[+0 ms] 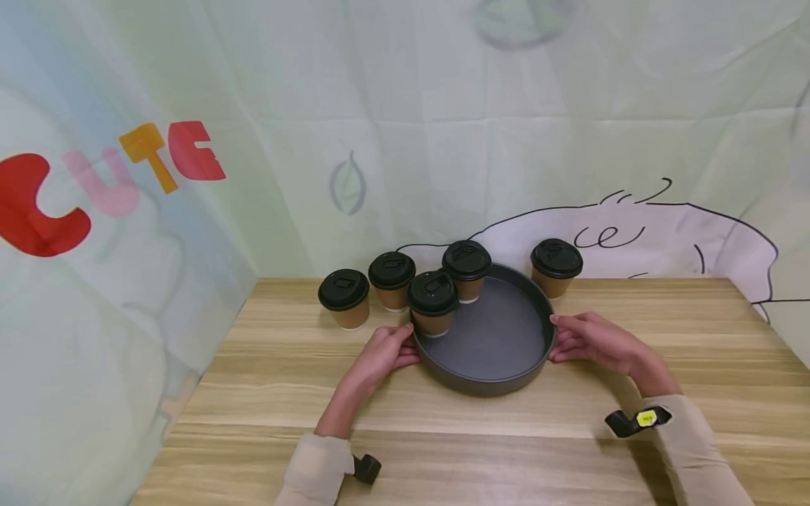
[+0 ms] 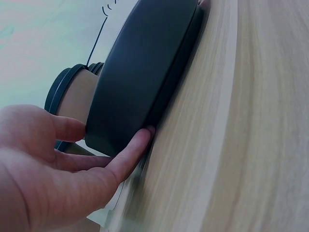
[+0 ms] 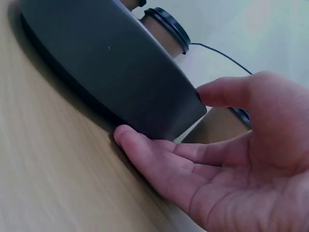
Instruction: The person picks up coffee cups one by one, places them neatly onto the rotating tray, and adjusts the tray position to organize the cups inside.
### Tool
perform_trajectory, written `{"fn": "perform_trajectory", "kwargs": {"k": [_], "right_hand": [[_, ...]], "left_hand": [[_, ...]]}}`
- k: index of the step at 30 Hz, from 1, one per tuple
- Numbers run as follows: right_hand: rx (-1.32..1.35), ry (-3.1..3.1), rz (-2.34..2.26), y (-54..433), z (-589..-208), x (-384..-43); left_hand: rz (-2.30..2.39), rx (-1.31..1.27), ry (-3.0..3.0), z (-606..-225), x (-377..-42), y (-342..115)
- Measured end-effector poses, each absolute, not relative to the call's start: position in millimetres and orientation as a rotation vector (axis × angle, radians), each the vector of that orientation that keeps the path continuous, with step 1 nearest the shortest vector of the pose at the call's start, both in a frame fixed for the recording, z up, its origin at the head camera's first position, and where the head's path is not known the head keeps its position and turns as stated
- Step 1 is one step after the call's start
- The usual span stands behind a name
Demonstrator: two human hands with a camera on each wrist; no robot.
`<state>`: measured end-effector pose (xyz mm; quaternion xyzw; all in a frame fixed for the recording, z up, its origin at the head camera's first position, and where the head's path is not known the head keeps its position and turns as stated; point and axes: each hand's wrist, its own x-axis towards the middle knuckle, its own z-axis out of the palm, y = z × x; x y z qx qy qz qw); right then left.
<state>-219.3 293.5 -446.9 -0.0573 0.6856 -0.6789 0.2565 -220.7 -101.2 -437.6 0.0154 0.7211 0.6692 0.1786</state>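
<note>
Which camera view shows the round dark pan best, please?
The head view, because it looks down into the pan, showing its floor and most of its rim, with two lidded cups inside. The left and right wrist views mainly show part of its outer wall, close up from the side.

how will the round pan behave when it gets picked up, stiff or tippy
The pan looks stiff, evenly round between the left hand and right hand. It may feel heavier on the left, where both cups inside stand. They could tip if it tilts, rising above its rim.
</note>
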Motion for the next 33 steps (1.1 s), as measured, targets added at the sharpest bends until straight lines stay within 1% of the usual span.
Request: {"fn": "perform_trajectory", "kwargs": {"k": [7, 14, 19, 23, 28, 33], "right_hand": [[-0.039, 1.975, -1.921, 285, -451, -223], [-0.122, 1.916, -1.904, 290, -452, -222], [-0.121, 1.904, -1.868, 293, -448, -220], [-0.044, 2.153, -1.765, 294, -441, -220], [0.146, 2.576, -1.473, 297, -430, -220], [0.229, 2.757, -1.377, 295, -429, -223]], "left_hand": [[1.896, 0.029, 2.04, -439, -222, -100], [1.909, 0.025, 2.023, -438, -221, -99], [1.914, 0.025, 2.02, -438, -221, -99], [1.917, 0.033, 2.02, -438, -221, -100], [1.909, 0.04, 2.019, -439, -221, -100], [1.903, 0.049, 2.024, -438, -221, -101]]}}
